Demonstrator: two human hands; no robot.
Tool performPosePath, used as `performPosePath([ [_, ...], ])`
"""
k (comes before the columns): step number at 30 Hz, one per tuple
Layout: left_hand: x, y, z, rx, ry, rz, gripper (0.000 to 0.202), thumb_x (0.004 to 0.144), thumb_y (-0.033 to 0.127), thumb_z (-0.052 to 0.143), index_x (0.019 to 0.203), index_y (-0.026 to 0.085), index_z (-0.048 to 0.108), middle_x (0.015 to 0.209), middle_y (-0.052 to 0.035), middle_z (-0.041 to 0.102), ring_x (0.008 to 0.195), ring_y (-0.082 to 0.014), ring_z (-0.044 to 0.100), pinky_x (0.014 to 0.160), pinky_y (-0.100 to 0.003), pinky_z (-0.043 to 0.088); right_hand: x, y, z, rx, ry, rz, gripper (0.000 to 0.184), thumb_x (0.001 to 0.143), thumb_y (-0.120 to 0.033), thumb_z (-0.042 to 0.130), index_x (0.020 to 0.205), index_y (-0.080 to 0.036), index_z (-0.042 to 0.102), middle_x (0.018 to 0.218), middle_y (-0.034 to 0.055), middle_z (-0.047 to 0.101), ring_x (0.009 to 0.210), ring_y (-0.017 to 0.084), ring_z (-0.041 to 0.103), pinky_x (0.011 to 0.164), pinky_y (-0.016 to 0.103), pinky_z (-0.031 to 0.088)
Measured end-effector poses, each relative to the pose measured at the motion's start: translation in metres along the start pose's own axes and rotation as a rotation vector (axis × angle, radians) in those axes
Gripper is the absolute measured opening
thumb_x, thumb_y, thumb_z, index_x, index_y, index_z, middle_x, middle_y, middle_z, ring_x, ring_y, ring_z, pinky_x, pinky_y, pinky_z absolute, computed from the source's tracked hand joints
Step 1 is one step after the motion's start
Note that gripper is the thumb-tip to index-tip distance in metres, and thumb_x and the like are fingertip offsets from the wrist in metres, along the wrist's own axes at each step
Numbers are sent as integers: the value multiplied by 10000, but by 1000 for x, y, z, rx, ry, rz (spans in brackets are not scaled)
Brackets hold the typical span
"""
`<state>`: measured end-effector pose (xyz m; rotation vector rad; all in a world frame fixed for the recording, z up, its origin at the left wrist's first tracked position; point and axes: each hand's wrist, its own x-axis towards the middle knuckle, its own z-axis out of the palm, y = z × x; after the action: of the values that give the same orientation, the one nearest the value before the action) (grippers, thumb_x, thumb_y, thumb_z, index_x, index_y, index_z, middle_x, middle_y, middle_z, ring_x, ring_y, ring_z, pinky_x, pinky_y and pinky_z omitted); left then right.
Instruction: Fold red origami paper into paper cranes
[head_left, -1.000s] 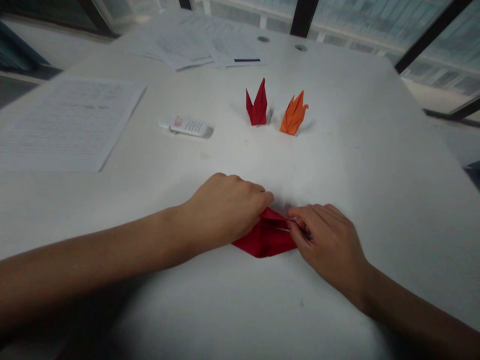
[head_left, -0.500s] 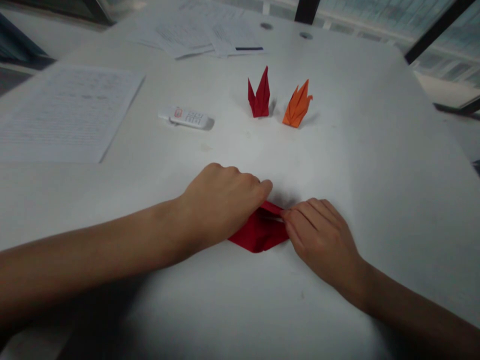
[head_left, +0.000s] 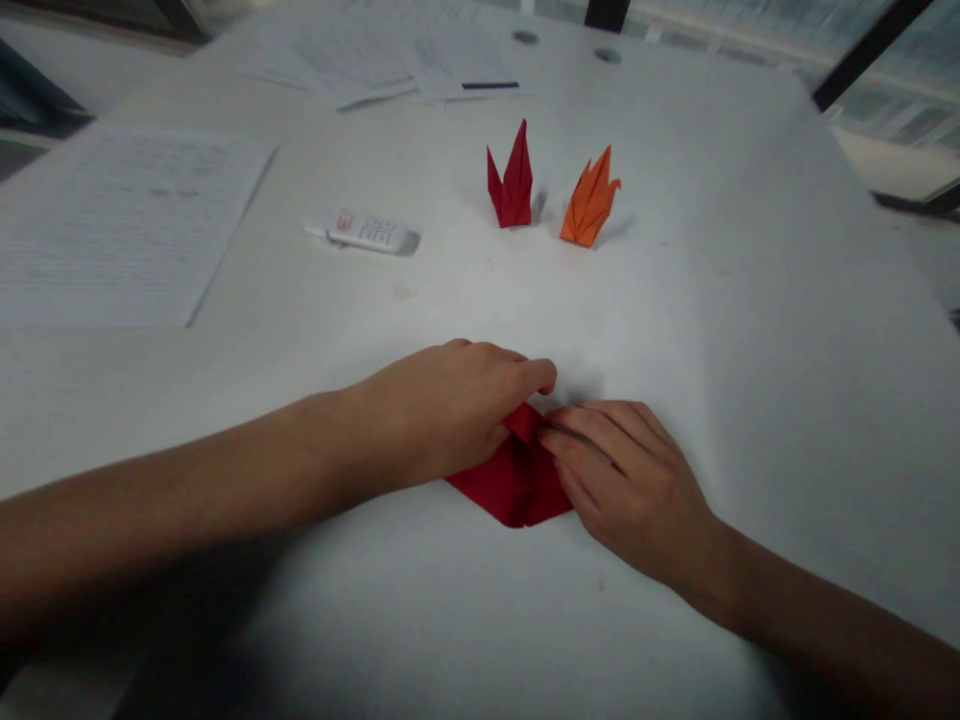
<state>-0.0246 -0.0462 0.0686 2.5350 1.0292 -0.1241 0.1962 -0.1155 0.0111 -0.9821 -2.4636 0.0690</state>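
Red paper (head_left: 519, 490): folded, on the near part of the counter (head_left: 705, 360), partly covered by both hands, its lower corner toward the person.
Left hand (head_left: 457, 410): over the paper's upper left, thumb against it; whether the other fingers grasp it, one cannot tell (the hand itself hides them).
Right hand (head_left: 637, 485): fingers pinching the paper's upper right side, close to the left hand.
Red figure (head_left: 513, 195): upright beyond the hands, two points up.
Orange figure (head_left: 588, 212): near it, to the right, tilted a little.
White tube (head_left: 367, 231): lying left of both figures.
Sheets: one (head_left: 135, 220) at left, others (head_left: 352, 52) overlapping farther back.
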Motion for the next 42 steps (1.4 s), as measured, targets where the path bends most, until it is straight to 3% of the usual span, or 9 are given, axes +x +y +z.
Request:
performPosePath([
  [6, -13, -10, -1, 108, -110, -115, 263, 862, 252, 621, 1123, 258, 656, 930, -58, 761, 716, -228, 669, 652, -302, 418, 0, -2, 1, -53, -44, -103, 192, 999, -86, 574, 1120, -111, 721, 1087, 91, 760, 976, 257, 642, 872, 438, 521],
  [15, -12, -21, 5, -90, -94, -152, 606, 897, 688, 581, 1374, 316, 544, 940, -45, 753, 738, -224, 691, 633, -294, 413, -2, -6, -1, -164, -93, -122, 168, 990, -105, 570, 985, -144, 734, 1026, 87, 750, 904, 244, 617, 891, 449, 508],
  [19, -7, -17, 0, -141, -134, -161, 408, 976, 448, 527, 1346, 278, 555, 923, -30, 754, 709, -193, 670, 635, -281, 404, -3, -7, -1, -188, -81, -106, 156, 954, -107, 612, 1041, -135, 739, 994, 81, 752, 900, 244, 616, 913, 457, 503],
  [24, 0, -23, -5, -281, -158, -154, 382, 937, 252, 529, 1318, 254, 547, 854, 19, 726, 676, -155, 641, 617, -252, 407, -1, -9, -4, -135, -8, -43, 124, 924, -231, 657, 886, -145, 738, 933, 93, 762, 903, 277, 655, 902, 500, 518],
  [27, 3, -27, -6, -359, -198, -129, 374, 916, 243, 565, 1289, 252, 563, 896, 22, 724, 689, -138, 643, 619, -232, 425, -1, -9, -4, -73, 42, -97, 267, 942, -363, 662, 1009, -118, 745, 1144, 156, 767, 1107, 328, 674, 1011, 519, 522],
  [31, 6, -29, -7, -378, -214, -128, 387, 910, 212, 564, 1297, 235, 570, 932, 5, 732, 711, -133, 655, 649, -224, 441, -4, -9, 1, -22, -70, -207, 523, 973, -534, 601, 1222, -87, 708, 1315, 179, 724, 1324, 365, 606, 1153, 532, 470],
  [33, 5, -30, -8, -390, -208, -107, 392, 918, 206, 552, 1308, 238, 563, 923, 5, 733, 709, -134, 655, 651, -223, 440, -5, -10, 3, -35, -89, -198, 436, 978, -489, 615, 1133, -100, 737, 1281, 167, 744, 1295, 359, 637, 1176, 528, 462],
  [37, -2, -35, -15, -457, -245, 43, 282, 941, 186, 530, 1190, 257, 641, 962, 7, 732, 784, -139, 661, 709, -223, 462, -6, -11, 2, -57, -43, -159, 107, 936, -210, 674, 921, -133, 747, 1239, 150, 768, 1221, 325, 697, 1200, 499, 460],
  [42, -16, -32, -29, -546, -380, 141, 219, 926, 234, 646, 1102, 305, 756, 1188, -8, 698, 976, -158, 667, 839, -222, 486, -6, -13, 1, -58, -49, -141, 121, 908, -84, 644, 950, -122, 751, 1212, 157, 775, 1237, 323, 692, 1204, 499, 467],
])
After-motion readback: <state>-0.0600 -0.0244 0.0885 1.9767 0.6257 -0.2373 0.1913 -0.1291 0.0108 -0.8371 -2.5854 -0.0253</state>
